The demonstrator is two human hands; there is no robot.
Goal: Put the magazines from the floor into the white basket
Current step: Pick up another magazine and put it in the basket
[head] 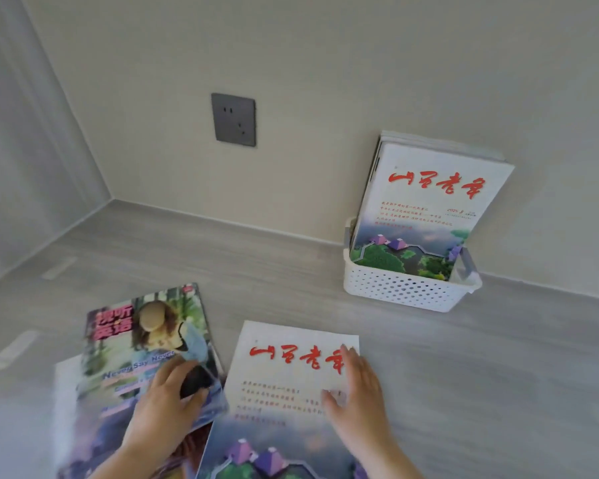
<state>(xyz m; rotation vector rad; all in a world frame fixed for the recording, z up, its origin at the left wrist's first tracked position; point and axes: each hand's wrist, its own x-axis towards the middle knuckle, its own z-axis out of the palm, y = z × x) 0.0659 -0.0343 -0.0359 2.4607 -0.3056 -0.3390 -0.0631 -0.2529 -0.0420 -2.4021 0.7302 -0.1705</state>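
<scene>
A white plastic basket (408,288), rectangular with rows of round holes in its wall, stands on the grey wood-grain floor (498,357) against the skirting of the pale wall (325,63). Glossy magazines stand upright in it, leaning back on the wall — the front one (426,209) white with red brush lettering and a green-and-purple picture below; at least two more edges show behind it, though the count is hard to read.

On the floor near the bottom edge of the view lie three magazines, as far as can be seen: a matching white copy (284,392), a colourful one (146,344) with a hatted figure, and a pale one (66,392) beneath that.

The right hand (360,392) lies flat on the white copy, fingers together and extended. The left hand (168,399) rests on the colourful cover, fingers curled loosely, gripping nothing clearly.

A grey square socket plate (234,119) sits on the wall.
</scene>
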